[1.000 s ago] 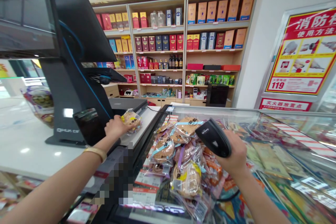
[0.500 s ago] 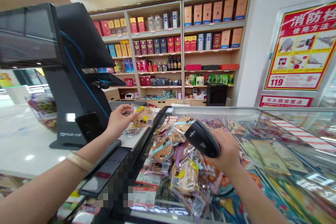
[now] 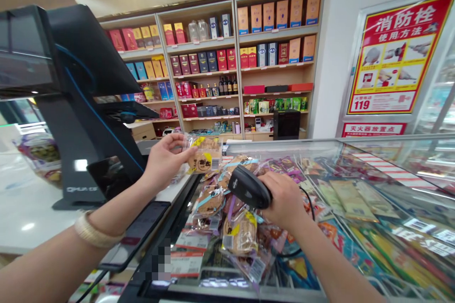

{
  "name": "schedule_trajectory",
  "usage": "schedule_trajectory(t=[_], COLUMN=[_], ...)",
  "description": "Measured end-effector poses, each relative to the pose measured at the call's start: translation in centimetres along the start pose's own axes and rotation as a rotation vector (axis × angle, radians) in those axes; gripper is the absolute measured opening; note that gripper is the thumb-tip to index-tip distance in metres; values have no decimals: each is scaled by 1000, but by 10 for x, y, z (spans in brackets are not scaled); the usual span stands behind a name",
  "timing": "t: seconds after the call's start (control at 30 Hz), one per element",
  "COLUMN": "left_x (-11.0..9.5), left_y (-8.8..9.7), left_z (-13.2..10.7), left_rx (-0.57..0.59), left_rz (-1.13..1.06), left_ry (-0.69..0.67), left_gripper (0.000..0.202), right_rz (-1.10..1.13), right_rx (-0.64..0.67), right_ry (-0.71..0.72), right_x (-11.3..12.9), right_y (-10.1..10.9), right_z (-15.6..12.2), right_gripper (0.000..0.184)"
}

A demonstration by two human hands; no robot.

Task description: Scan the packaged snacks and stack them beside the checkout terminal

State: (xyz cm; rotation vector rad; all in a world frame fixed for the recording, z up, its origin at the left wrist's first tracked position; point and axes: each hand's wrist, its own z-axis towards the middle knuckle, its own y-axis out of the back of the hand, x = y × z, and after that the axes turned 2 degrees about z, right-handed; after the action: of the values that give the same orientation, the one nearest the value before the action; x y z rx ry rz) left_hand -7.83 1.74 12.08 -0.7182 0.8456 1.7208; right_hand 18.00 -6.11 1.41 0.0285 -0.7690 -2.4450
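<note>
My left hand [image 3: 168, 158] pinches the edge of a clear packet of biscuits [image 3: 205, 154] with a yellow label. The packet's barcode faces up, toward the right. In my right hand [image 3: 282, 194] is a black barcode scanner [image 3: 249, 187], its head turned left toward the packet, with a gap between the two. Below both hands, a pile of similar wrapped biscuits [image 3: 240, 234] lies on the glass top of a display freezer [image 3: 188, 286]. The scanner's black cable [image 3: 311, 201] hangs behind my right wrist.
A cash register [image 3: 95, 104] stands on the white counter [image 3: 26, 220] at left, with a phone-like device [image 3: 137, 236] beside it. Packaged frozen goods [image 3: 353, 201] show under the glass at right. Shelves of boxes [image 3: 202, 61] line the back wall.
My left hand has moved right with the biscuit packet, toward the pile. My right hand has brought the scanner left, closer to the packet. The view has shifted slightly right.
</note>
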Motion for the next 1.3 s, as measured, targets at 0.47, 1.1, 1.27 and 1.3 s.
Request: schedule_trajectory(t=[0.47,1.1,1.27,1.3], left_x=[7,53,52,54], left_y=[-35,-101,-91,-85], left_z=[-10,-19,-21,-21], left_rx=[27,602,611,565], left_rz=[218,476,480,463], left_ry=[-482,-825,-795,-778], left_gripper=[20,47,55,54], right_rz=[17,-12,-35,-36], right_rx=[-443,-525,-511,-506], right_ry=[-51,-182,-162,-158], right_x=[-24,-37,-41,-42], right_y=[10,12,9,9], right_z=[1,1,-1,-2], right_gripper=[13,14,14,14])
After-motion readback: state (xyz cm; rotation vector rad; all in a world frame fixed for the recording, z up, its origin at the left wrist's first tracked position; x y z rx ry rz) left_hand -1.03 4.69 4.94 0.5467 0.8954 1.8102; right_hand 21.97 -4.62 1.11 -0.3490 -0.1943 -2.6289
